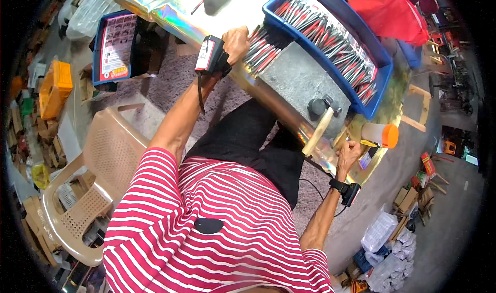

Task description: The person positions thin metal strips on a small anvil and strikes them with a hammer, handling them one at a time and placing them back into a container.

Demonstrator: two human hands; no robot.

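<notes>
My left hand [236,43] is at the near edge of the table, fingers curled in; whatever they hold is hidden. Just right of it lies a pile of slim red, black and grey tools [260,53], their exact kind unclear. My right hand [349,152] is closed at the table's right end, beside a clear bottle with an orange cap [390,136]. A yellow-handled piece [368,143] lies by its fingers; I cannot tell if it is gripped. A hammer with a wooden handle [319,133] rests on a grey slab [305,76], next to a black round piece [316,106].
A blue crate [385,76] full of similar slim tools stands behind the slab. Red cloth [387,11] is at the far right. On the left are another blue bin [96,50], a beige plastic chair [111,143] and a yellow crate [56,89]. Plastic bags [380,231] lie lower right.
</notes>
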